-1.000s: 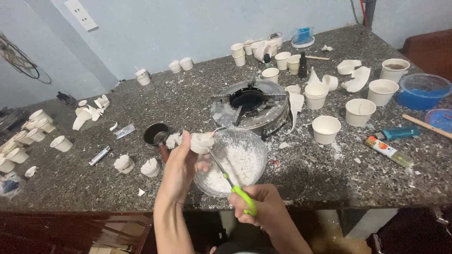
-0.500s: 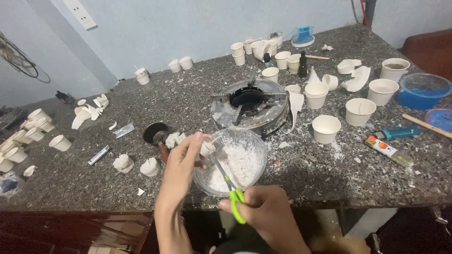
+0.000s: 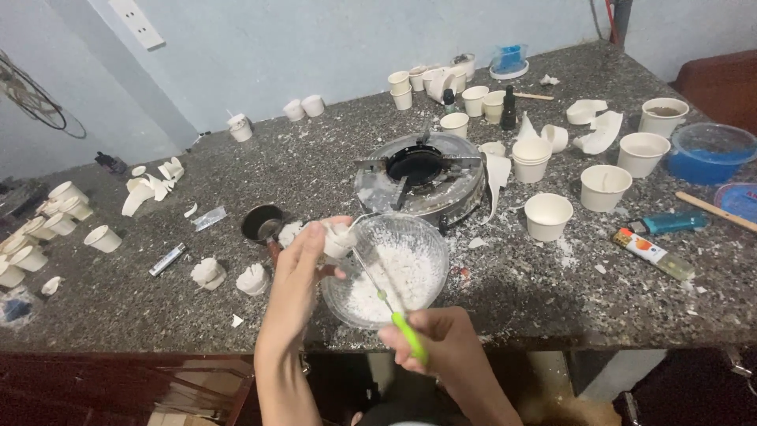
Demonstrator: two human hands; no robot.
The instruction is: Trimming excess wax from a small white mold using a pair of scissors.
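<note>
White wax lump [image 3: 339,238], small and irregular, held over the left rim of a clear glass bowl [image 3: 430,237]. Left hand [image 3: 303,276] grips it: thumb and fingertips closed around the lump, palm turned toward the bowl. A thin wick-like strand curves off the top of the lump.

Right hand [image 3: 441,347] is at the near edge of the counter, fingers curled shut around the green handles of a pair of scissors [image 3: 386,300]. The blades point up and away, reaching to just under the lump; whether the tips touch it I cannot tell. Blades look nearly closed.

The bowl sits on a speckled stone counter [image 3: 536,292] near its front edge and holds a bed of white flakes and shavings.

Just behind the bowl: a round metal gas burner [image 3: 418,177], dusted white. To the left of the bowl, a small dark metal pot [image 3: 262,223] with white chunks beside it, and two more white moulded lumps [image 3: 229,276] nearer the edge.

To the right: several white paper cups [image 3: 548,215], a blue bowl [image 3: 710,150], a teal lighter [image 3: 666,224] and a small tube. More cups cluster at the back and far left. White crumbs lie scattered across the counter.
</note>
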